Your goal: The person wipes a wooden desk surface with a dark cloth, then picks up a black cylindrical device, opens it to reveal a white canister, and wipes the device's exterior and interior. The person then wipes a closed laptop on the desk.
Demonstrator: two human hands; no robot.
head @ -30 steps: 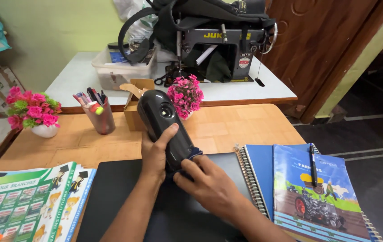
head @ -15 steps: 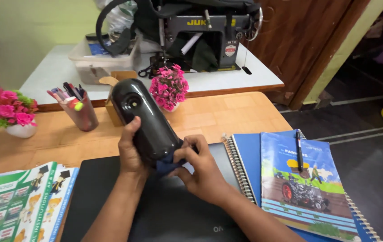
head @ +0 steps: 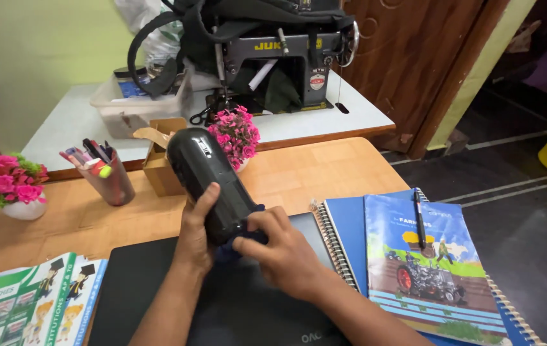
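Head view: the left hand [head: 195,232] wraps a glossy black capsule-shaped speaker [head: 212,182] above a closed laptop [head: 158,288], while right hand [head: 280,247] fingers pinch a dark blue cloth [head: 248,236] against its lower end; wiping seems underway, needing steady turning.

laptop [head: 158,301] lay on desk [head: 325,166] | notebooks [head: 414,256] right of it | pen cup [head: 110,179] behind-left | sewing machine [head: 280,57] behind desk
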